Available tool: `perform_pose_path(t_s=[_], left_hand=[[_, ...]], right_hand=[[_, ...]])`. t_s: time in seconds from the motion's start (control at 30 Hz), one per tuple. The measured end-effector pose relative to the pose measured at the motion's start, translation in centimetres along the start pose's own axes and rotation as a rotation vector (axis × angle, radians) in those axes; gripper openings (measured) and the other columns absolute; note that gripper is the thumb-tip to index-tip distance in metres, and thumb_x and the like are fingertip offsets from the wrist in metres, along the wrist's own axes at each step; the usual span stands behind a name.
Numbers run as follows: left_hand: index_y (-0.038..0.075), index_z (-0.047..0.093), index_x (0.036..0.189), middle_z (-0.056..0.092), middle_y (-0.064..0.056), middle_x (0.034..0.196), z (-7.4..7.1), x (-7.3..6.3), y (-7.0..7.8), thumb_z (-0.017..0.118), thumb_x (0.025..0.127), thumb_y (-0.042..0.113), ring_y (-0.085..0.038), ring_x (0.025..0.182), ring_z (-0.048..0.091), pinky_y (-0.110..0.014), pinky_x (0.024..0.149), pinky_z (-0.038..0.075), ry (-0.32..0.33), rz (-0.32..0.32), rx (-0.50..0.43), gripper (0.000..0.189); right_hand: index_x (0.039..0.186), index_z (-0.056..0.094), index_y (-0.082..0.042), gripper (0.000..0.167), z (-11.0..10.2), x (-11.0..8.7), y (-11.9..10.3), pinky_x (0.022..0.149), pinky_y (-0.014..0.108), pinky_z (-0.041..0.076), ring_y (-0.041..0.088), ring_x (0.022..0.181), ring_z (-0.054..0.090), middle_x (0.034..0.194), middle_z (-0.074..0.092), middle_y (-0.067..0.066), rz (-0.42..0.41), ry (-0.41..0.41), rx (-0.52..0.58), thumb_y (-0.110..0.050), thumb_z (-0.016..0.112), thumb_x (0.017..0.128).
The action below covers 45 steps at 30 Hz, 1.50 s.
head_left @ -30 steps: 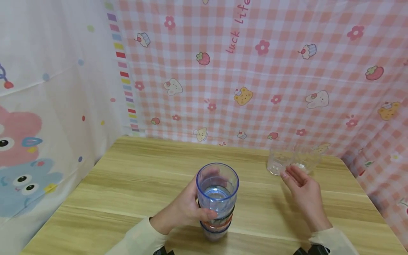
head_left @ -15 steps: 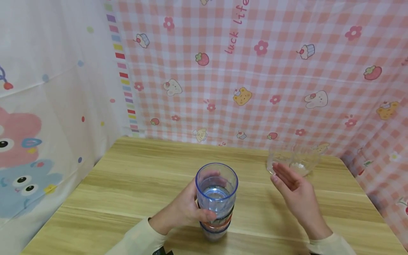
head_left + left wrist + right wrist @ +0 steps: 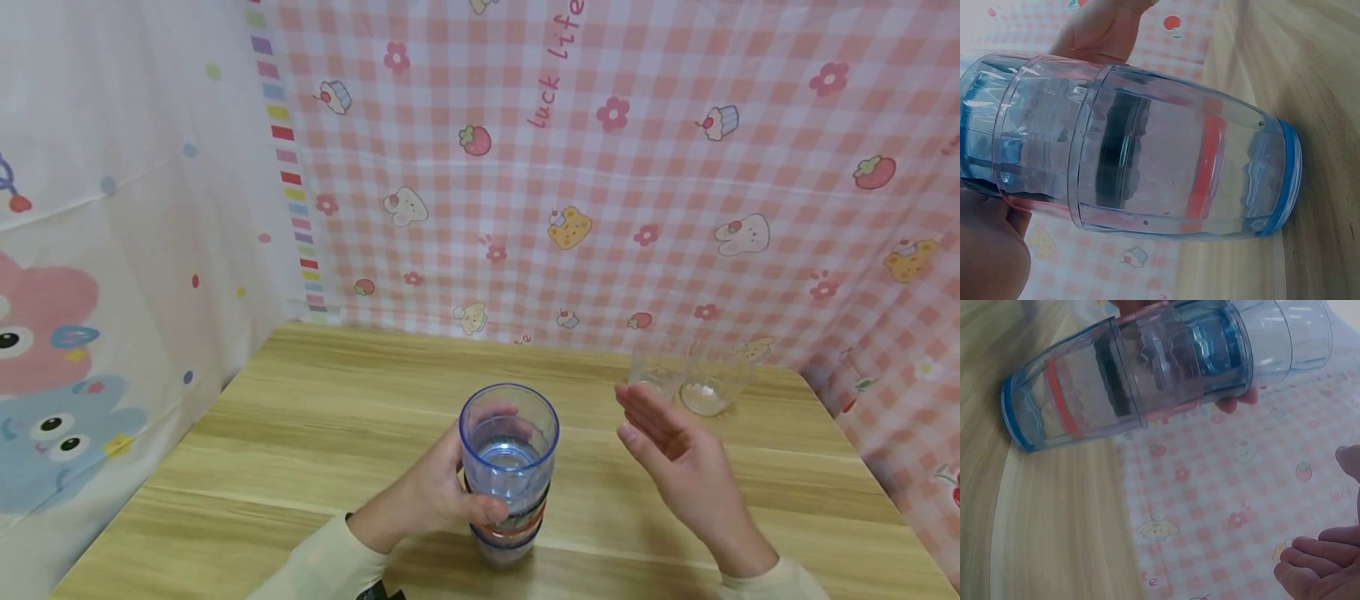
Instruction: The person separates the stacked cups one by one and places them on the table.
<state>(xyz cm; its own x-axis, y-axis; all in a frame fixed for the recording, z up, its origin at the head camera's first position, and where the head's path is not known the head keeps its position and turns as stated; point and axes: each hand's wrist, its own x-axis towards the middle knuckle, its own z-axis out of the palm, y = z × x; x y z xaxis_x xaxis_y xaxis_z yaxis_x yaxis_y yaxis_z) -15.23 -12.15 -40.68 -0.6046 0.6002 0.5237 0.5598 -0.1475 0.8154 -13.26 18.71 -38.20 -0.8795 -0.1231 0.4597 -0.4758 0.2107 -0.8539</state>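
Note:
A tall stack of nested clear plastic cups [image 3: 513, 479] stands upright near the table's front. Its rims are tinted: blue at the top, then dark, orange-red and blue further down. My left hand [image 3: 450, 500] grips the upper part, thumb in front and fingers round the far side. Its fingertips [image 3: 1239, 400] show past the cups in the right wrist view. To the right of the stack, my right hand [image 3: 686, 467] holds nothing, its fingers extended and palm towards the cups. In the left wrist view the stack's blue-ringed base [image 3: 1288, 178] meets the table top.
Two colourless clear cups stand at the back right; the nearer-to-centre cup [image 3: 654, 367] is partly hidden by my right hand, the other cup [image 3: 712, 383] is beside it. Behind the wooden table [image 3: 337, 417] hangs a pink checked cloth [image 3: 525, 183], with a white cloth [image 3: 150, 250] at left.
My right hand has moved left and slightly down from the clear cups towards the stack, its thumb spreading away from the fingers. The left hand and stack stay in place.

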Motion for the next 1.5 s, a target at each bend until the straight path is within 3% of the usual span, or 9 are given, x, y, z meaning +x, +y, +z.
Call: perform_pose_path(t_s=[0.37, 0.67, 0.87, 1.07, 1.3, 1.5], left_hand=[[0.004, 0.038, 0.154, 0.061, -0.026, 0.146, -0.3, -0.4, -0.2, 0.077, 0.093, 0.064, -0.016, 0.134, 0.062, -0.036, 0.121, 0.047, -0.001, -0.002, 0.024, 0.094], [0.006, 0.039, 0.153, 0.061, -0.023, 0.147, -0.3, -0.3, -0.3, 0.078, 0.093, 0.063, -0.02, 0.134, 0.062, -0.039, 0.121, 0.048, -0.025, -0.003, 0.025, 0.091], [0.012, 0.038, 0.156, 0.059, -0.016, 0.15, -0.4, -0.5, -0.2, 0.086, 0.092, 0.048, -0.022, 0.135, 0.062, -0.04, 0.123, 0.047, -0.071, -0.073, -0.008, 0.088], [0.018, 0.036, 0.159, 0.061, -0.011, 0.151, -0.4, -0.7, -0.4, 0.086, 0.091, 0.05, -0.021, 0.138, 0.061, -0.042, 0.125, 0.044, -0.098, -0.13, 0.016, 0.09], [0.019, 0.034, 0.161, 0.061, -0.008, 0.151, -0.4, -0.7, -0.3, 0.083, 0.091, 0.059, -0.02, 0.139, 0.061, -0.043, 0.125, 0.044, -0.096, -0.164, 0.032, 0.094], [0.017, 0.034, 0.161, 0.062, -0.009, 0.15, -0.3, -0.9, -0.4, 0.083, 0.091, 0.058, -0.02, 0.138, 0.061, -0.042, 0.126, 0.042, -0.086, -0.164, 0.029, 0.095]], right_hand=[[0.153, 0.051, 0.01, 0.051, 1.7, -0.2, -1.6, 0.105, 0.021, 0.056, 0.0, 0.14, 0.059, 0.155, 0.063, -0.004, -0.067, -0.114, 0.078, 0.008, 0.063, 0.104], [0.153, 0.05, 0.01, 0.054, 2.6, -0.2, -2.2, 0.109, 0.021, 0.053, 0.005, 0.142, 0.059, 0.156, 0.063, -0.004, -0.125, -0.161, 0.164, 0.014, 0.062, 0.101], [0.153, 0.044, 0.017, 0.059, 3.3, -0.2, -2.2, 0.118, 0.025, 0.047, 0.011, 0.147, 0.057, 0.159, 0.06, 0.005, -0.21, -0.227, 0.272, 0.021, 0.062, 0.097], [0.153, 0.042, 0.019, 0.062, 4.1, -0.1, -2.5, 0.12, 0.026, 0.045, 0.01, 0.149, 0.054, 0.161, 0.059, 0.004, -0.196, -0.266, 0.273, 0.02, 0.065, 0.096], [0.155, 0.043, 0.016, 0.068, 5.0, -0.1, -3.0, 0.118, 0.024, 0.047, 0.009, 0.146, 0.057, 0.161, 0.058, -0.002, -0.268, -0.267, 0.272, 0.019, 0.071, 0.093], [0.159, 0.042, 0.009, 0.078, 5.6, 0.1, -3.7, 0.119, 0.024, 0.047, 0.013, 0.148, 0.055, 0.163, 0.056, 0.01, -0.273, -0.292, 0.247, 0.015, 0.078, 0.09]])
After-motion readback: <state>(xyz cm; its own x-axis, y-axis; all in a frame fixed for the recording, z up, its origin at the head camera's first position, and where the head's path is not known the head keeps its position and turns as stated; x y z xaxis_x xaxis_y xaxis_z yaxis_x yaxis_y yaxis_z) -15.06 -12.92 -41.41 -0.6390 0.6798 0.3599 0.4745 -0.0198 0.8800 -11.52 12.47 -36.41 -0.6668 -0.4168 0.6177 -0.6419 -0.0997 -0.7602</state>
